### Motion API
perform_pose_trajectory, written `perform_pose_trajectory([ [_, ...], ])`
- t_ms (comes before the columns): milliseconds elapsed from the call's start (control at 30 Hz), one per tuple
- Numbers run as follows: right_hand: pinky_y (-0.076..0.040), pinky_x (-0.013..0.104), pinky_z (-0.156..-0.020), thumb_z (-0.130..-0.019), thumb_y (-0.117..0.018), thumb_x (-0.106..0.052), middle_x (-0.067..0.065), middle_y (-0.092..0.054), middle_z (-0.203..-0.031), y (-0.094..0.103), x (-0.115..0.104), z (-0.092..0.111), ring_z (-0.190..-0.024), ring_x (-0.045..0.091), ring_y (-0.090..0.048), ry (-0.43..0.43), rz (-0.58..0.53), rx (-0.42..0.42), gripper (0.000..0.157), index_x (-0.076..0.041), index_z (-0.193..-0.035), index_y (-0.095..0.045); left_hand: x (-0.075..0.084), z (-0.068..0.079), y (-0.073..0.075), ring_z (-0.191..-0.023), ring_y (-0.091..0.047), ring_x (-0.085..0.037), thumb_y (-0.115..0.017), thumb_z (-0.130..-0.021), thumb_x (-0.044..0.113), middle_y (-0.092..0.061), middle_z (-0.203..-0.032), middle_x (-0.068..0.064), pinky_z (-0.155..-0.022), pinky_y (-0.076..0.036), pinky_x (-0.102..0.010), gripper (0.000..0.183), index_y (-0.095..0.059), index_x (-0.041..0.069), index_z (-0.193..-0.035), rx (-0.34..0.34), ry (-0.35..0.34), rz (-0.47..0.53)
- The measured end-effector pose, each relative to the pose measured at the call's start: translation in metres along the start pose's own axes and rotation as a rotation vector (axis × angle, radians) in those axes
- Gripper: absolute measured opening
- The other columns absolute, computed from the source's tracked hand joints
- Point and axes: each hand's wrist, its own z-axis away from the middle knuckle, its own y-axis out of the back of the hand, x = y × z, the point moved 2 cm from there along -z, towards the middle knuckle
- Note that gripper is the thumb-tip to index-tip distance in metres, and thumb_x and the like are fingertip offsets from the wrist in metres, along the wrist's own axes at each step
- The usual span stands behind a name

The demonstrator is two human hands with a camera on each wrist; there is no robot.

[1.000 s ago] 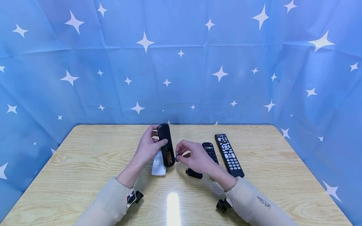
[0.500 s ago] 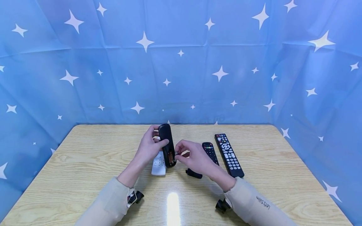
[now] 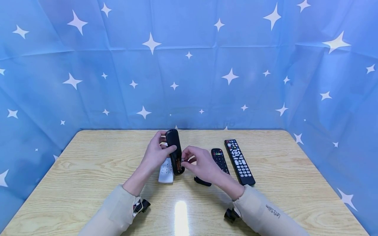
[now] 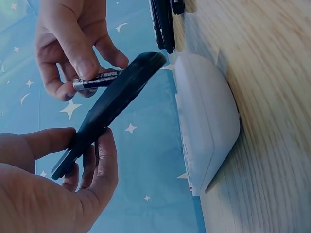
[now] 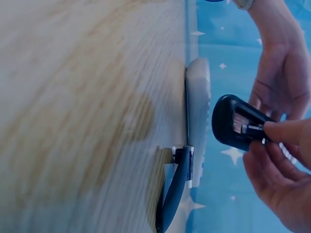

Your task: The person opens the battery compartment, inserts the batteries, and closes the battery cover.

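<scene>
My left hand (image 3: pixel 155 152) grips a black remote control (image 3: pixel 172 139) above the table, thumb on its back and fingers underneath. The battery compartment (image 3: pixel 178 164) at the remote's near end is uncovered, and coppery contacts show inside. Between thumb and fingers, my right hand (image 3: pixel 202 164) pinches a battery (image 4: pixel 95 82), dark with a silvery end. In the left wrist view the battery's far end meets the remote's edge. The right wrist view shows the battery at the compartment (image 5: pixel 240 122), partly covered by the fingers; how far it sits inside, I cannot tell.
Below the held remote, a white remote (image 3: pixel 166 174) lies on the wooden table (image 3: pixel 103 170). A small black cover (image 3: pixel 202 181) lies near the right wrist. Farther right are a smaller black remote (image 3: pixel 218 155), partly hidden by my arm, and a longer one (image 3: pixel 239 160).
My right hand has moved slightly left, bringing the battery from beside the remote to its compartment. The held remote has shifted a little to the right.
</scene>
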Motion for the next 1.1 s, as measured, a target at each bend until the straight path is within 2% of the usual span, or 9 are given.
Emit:
perform_pose_trajectory([
  [267, -0.059, 0.040, -0.076, -0.091, -0.077, -0.002, -0.003, -0.064, -0.095, -0.0025, 0.0032, -0.0002, -0.084, 0.010, -0.064, 0.049, 0.090, 0.012, 0.018, -0.011, -0.100, -0.064, -0.0001, 0.0010, -0.0008, -0.084, -0.067, -0.026, -0.073, -0.092, -0.002, -0.062, -0.119, -0.020, -0.071, -0.061, -0.038, 0.049, -0.052, 0.006, -0.135, -0.007, -0.006, 0.025],
  [433, -0.058, 0.042, -0.074, -0.091, -0.078, -0.003, -0.003, -0.064, -0.095, -0.0023, 0.0027, 0.0001, -0.081, 0.009, -0.062, 0.048, 0.128, 0.008, 0.018, -0.011, -0.102, -0.065, 0.0002, 0.0007, -0.0014, -0.084, -0.067, -0.026, -0.073, -0.091, -0.003, -0.061, -0.118, -0.020, -0.071, -0.061, -0.038, 0.050, -0.052, 0.006, -0.136, -0.007, -0.003, 0.028],
  [567, -0.058, 0.040, -0.073, -0.092, -0.077, -0.004, -0.002, -0.064, -0.095, -0.0020, 0.0025, 0.0003, -0.080, 0.008, -0.060, 0.058, 0.134, 0.009, 0.017, -0.011, -0.102, -0.065, 0.0005, 0.0006, -0.0018, -0.084, -0.066, -0.026, -0.073, -0.091, -0.003, -0.061, -0.118, -0.020, -0.071, -0.061, -0.038, 0.051, -0.052, 0.005, -0.136, -0.010, -0.001, 0.035],
  [733, -0.057, 0.031, -0.070, -0.097, -0.071, -0.007, -0.004, -0.064, -0.094, -0.0015, 0.0039, -0.0003, -0.080, 0.008, -0.060, 0.082, 0.101, 0.026, 0.008, -0.011, -0.104, -0.069, 0.0010, 0.0004, -0.0020, -0.084, -0.067, -0.026, -0.073, -0.091, -0.003, -0.061, -0.117, -0.019, -0.070, -0.061, -0.038, 0.050, -0.052, 0.006, -0.136, -0.014, -0.006, 0.032],
  [900, -0.057, 0.028, -0.069, -0.103, -0.065, -0.013, -0.005, -0.065, -0.095, 0.0001, 0.0041, -0.0004, -0.082, 0.009, -0.061, 0.028, 0.043, 0.037, 0.008, -0.010, -0.105, -0.072, 0.0009, 0.0002, -0.0026, -0.087, -0.068, -0.026, -0.072, -0.092, -0.003, -0.061, -0.118, -0.019, -0.072, -0.061, -0.039, 0.049, -0.052, 0.007, -0.135, -0.025, -0.007, 0.047],
  [1100, -0.057, 0.029, -0.068, -0.101, -0.067, -0.014, -0.006, -0.065, -0.095, 0.0015, 0.0045, -0.0004, -0.083, 0.010, -0.061, -0.033, 0.018, 0.044, 0.006, -0.013, -0.104, -0.073, 0.0003, 0.0003, -0.0030, -0.089, -0.069, -0.027, -0.072, -0.091, -0.004, -0.062, -0.117, -0.019, -0.073, -0.061, -0.039, 0.047, -0.053, 0.008, -0.133, -0.039, -0.013, 0.058],
])
